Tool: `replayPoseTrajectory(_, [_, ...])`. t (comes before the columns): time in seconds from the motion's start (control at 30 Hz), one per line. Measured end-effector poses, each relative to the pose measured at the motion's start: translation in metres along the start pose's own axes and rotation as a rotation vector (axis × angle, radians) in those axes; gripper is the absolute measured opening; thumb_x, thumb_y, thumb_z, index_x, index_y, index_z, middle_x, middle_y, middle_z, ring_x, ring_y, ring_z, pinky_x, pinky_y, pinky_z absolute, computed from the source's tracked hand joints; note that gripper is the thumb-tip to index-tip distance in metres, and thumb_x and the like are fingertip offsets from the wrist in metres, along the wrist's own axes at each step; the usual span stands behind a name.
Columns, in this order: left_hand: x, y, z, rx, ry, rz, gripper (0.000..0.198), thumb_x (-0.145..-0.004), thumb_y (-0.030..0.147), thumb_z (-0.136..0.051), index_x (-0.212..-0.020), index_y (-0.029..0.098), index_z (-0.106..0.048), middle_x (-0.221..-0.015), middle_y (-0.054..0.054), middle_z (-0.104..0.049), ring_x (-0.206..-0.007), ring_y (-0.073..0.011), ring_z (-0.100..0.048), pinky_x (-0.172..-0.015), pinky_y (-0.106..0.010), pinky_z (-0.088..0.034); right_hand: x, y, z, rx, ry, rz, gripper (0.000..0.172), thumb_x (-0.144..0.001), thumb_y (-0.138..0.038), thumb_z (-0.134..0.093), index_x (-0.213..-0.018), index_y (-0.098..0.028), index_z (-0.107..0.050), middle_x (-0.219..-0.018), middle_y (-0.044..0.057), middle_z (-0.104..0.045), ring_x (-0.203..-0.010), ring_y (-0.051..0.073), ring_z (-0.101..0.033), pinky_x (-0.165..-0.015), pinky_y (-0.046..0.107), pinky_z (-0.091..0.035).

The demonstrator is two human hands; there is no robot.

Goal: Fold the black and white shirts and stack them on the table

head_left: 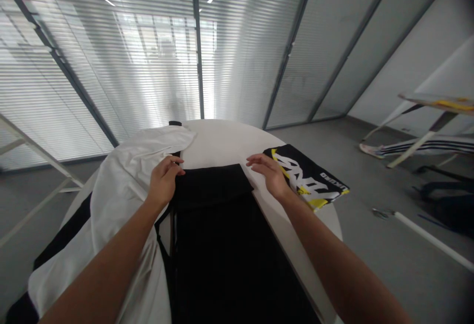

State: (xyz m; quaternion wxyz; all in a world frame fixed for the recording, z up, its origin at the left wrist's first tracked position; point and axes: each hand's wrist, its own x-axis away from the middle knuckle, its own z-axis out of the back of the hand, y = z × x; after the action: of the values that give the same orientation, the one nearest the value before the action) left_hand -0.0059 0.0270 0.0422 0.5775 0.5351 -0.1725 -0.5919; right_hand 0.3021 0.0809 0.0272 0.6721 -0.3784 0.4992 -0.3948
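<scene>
My left hand (164, 181) lies with curled fingers on the edge of a crumpled white cloth garment (126, 190), right beside a black fabric piece (211, 185). That black fabric runs along the middle of a round white table (222, 141), its far end folded over. My right hand (268, 176) hovers or rests with spread fingers on the tabletop, holding nothing. It is nearest to the folded black fabric and to a black cloth with white and yellow print (305, 178), which lies at the table's right edge.
Glass partitions with slatted blinds (111, 67) stand behind the table. On the grey floor at right lie a white rod (433, 240) and dark objects (444, 203). A striped trouser leg (425, 146) and a side table (437, 104) are further right.
</scene>
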Motion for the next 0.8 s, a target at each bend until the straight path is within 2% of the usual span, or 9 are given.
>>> replayPoseTrajectory(0.07, [0.001,0.001,-0.001,-0.259,0.023,-0.039,0.024,-0.082,0.027,-0.047,-0.097,0.02,-0.065,-0.073,-0.002,-0.066,-0.08,-0.0217,-0.064,-0.083,-0.037,-0.047,0.004,0.0,-0.007,0.268,-0.116,0.124,0.031,-0.087,-0.037,-0.054,-0.114,-0.026,-0.065,-0.111,0.005,-0.067,-0.109,0.024,-0.058,-0.103,0.045,-0.04])
replayPoseTrajectory(0.17, [0.005,0.004,-0.005,-0.569,-0.01,-0.189,0.033,-0.085,0.03,-0.048,-0.111,0.018,-0.064,-0.099,-0.009,-0.068,-0.103,-0.0272,-0.059,-0.096,-0.045,-0.043,0.011,0.001,-0.02,0.561,-0.296,0.21,0.047,-0.095,-0.045,-0.044,-0.139,-0.029,-0.05,-0.14,0.006,-0.053,-0.133,0.024,-0.041,-0.113,0.047,-0.027])
replayPoseTrajectory(0.23, [0.009,0.004,-0.009,-0.61,-0.147,-0.297,0.04,-0.09,0.032,-0.044,-0.124,0.018,-0.06,-0.119,-0.012,-0.063,-0.117,-0.0277,-0.054,-0.102,-0.046,-0.039,0.015,0.004,-0.026,0.685,-0.398,0.152,0.053,-0.097,-0.05,-0.037,-0.147,-0.03,-0.038,-0.151,0.006,-0.04,-0.142,0.026,-0.028,-0.116,0.052,-0.02])
replayPoseTrajectory(0.3, [0.016,0.0,-0.014,-0.608,-0.352,-0.369,0.045,-0.094,0.036,-0.04,-0.135,0.023,-0.053,-0.137,-0.012,-0.054,-0.129,-0.0271,-0.046,-0.108,-0.047,-0.034,0.017,0.007,-0.028,0.772,-0.505,0.074,0.057,-0.097,-0.053,-0.035,-0.15,-0.031,-0.033,-0.157,0.006,-0.03,-0.146,0.028,-0.019,-0.115,0.057,-0.014])
replayPoseTrajectory(0.4, [0.026,-0.01,-0.02,-0.633,-0.601,-0.371,0.051,-0.095,0.044,-0.039,-0.143,0.029,-0.045,-0.151,-0.011,-0.041,-0.141,-0.0288,-0.033,-0.113,-0.053,-0.023,0.018,0.006,-0.024,0.828,-0.603,0.014,0.058,-0.096,-0.055,-0.037,-0.149,-0.033,-0.034,-0.159,0.005,-0.025,-0.147,0.03,-0.016,-0.115,0.059,-0.011])
replayPoseTrajectory(0.53, [0.029,-0.018,-0.021,-0.595,-0.703,-0.306,0.055,-0.094,0.048,-0.041,-0.145,0.03,-0.042,-0.153,-0.012,-0.038,-0.142,-0.0295,-0.032,-0.114,-0.055,-0.016,0.016,-0.003,-0.017,0.841,-0.596,-0.007,0.056,-0.094,-0.054,-0.045,-0.145,-0.034,-0.04,-0.155,0.005,-0.034,-0.143,0.029,-0.026,-0.114,0.055,-0.016])
replayPoseTrajectory(0.63, [0.026,-0.015,-0.02,-0.496,-0.72,-0.292,0.051,-0.092,0.048,-0.045,-0.141,0.032,-0.049,-0.15,-0.011,-0.043,-0.139,-0.0282,-0.037,-0.115,-0.052,-0.017,0.014,-0.008,-0.016,0.841,-0.534,0.022,0.045,-0.093,-0.051,-0.049,-0.132,-0.029,-0.056,-0.14,0.007,-0.052,-0.132,0.027,-0.043,-0.11,0.047,-0.027])
replayPoseTrajectory(0.7, [0.022,-0.011,-0.019,-0.465,-0.68,-0.29,0.046,-0.092,0.046,-0.046,-0.134,0.031,-0.057,-0.142,-0.01,-0.052,-0.133,-0.0276,-0.044,-0.113,-0.049,-0.022,0.012,-0.009,-0.016,0.855,-0.457,0.022,0.038,-0.093,-0.048,-0.048,-0.12,-0.025,-0.062,-0.126,0.009,-0.06,-0.121,0.026,-0.051,-0.105,0.042,-0.033])
replayPoseTrajectory(0.8, [0.017,-0.008,-0.017,-0.607,-0.469,-0.259,0.042,-0.091,0.042,-0.045,-0.123,0.025,-0.065,-0.126,-0.014,-0.062,-0.12,-0.0319,-0.052,-0.105,-0.051,-0.031,0.011,-0.006,-0.016,0.93,-0.308,-0.012,0.039,-0.093,-0.043,-0.048,-0.123,-0.021,-0.06,-0.122,0.012,-0.061,-0.116,0.027,-0.053,-0.102,0.041,-0.036])
